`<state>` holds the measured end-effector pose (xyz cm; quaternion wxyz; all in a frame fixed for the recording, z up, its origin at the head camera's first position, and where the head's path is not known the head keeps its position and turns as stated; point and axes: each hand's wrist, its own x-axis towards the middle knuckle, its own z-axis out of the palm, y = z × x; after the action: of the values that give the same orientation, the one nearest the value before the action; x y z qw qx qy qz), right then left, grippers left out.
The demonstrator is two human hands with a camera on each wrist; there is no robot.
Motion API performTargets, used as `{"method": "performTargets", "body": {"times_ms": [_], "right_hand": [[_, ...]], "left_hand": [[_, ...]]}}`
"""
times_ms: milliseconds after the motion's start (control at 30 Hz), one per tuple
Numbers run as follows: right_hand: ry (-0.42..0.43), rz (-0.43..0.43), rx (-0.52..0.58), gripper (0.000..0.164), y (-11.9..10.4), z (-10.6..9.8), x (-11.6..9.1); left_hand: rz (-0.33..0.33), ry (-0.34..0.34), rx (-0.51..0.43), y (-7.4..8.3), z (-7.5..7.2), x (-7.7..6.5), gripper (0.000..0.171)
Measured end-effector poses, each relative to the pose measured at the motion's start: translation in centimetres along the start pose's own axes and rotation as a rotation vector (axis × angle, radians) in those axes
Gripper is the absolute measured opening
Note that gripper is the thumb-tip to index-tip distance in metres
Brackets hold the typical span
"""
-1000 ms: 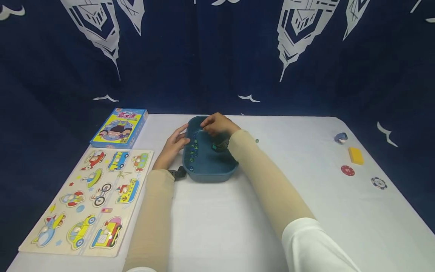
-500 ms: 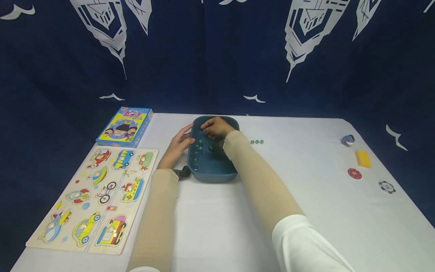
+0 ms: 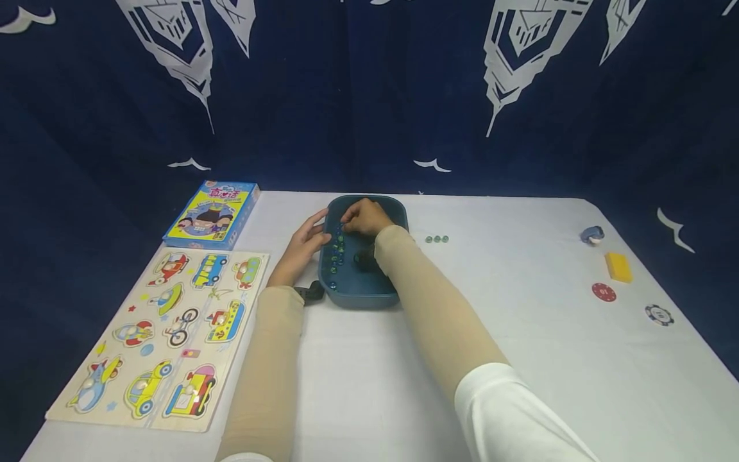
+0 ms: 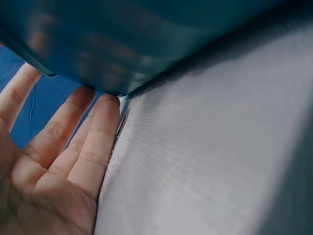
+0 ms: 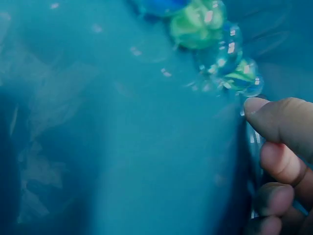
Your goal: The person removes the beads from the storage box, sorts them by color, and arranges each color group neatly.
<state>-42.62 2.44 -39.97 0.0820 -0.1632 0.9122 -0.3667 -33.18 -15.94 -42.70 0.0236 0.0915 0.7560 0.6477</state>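
Observation:
A dark teal plastic bin stands on the white table, with several blue and green glass marbles lined along its left side. Straight fingers of my left hand touch the bin's outer left wall, the thumb up at its rim; the left wrist view shows the fingertips against the wall. My right hand reaches inside the bin's far end, fingers bent. Up close, its thumb tip is right at a green-blue marble at the end of the row. I cannot tell whether a marble is between its fingertips.
Three marbles sit in a row right of the bin. A wooden vehicle puzzle board and a card-game box lie left. At right are a small blue figure, a yellow block, a red chip and a white-and-dark chip.
My right hand has lowered slightly into the bin toward the marbles, and its forearm has shifted left, uncovering more marbles outside. My left hand stays at the wall. The head view shifted slightly.

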Motion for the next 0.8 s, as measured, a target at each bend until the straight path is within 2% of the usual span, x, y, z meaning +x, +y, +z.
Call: {"method": "performTargets", "body": {"times_ms": [233,367,467,633,733,800], "right_hand": [[-0.017,-0.021,0.0,0.009,-1.6,-2.2,-1.4],[-0.035,-0.102,0.055,0.012,-3.0,-4.4,-2.9],[-0.036,-0.185,0.113,0.016,-3.2,-5.9,-4.3],[0.005,-0.288,0.314,0.023,-1.9,-8.1,-7.4],[0.063,-0.287,0.464,0.026,0.0,-9.0,-9.3],[0.107,-0.259,0.525,0.026,1.5,-9.4,-10.5]], "left_hand": [[0.004,-0.011,-0.016,0.0,0.3,0.2,0.061],[-0.014,-0.015,-0.03,0.7,0.2,0.0,0.061],[-0.025,-0.027,-0.046,1.8,0.3,-0.5,0.062],[-0.037,-0.026,-0.022,3.3,0.3,-1.5,0.062],[-0.046,-0.023,-0.016,3.7,0.4,-1.8,0.062],[-0.045,-0.023,-0.017,3.7,0.3,-1.9,0.062]]}}
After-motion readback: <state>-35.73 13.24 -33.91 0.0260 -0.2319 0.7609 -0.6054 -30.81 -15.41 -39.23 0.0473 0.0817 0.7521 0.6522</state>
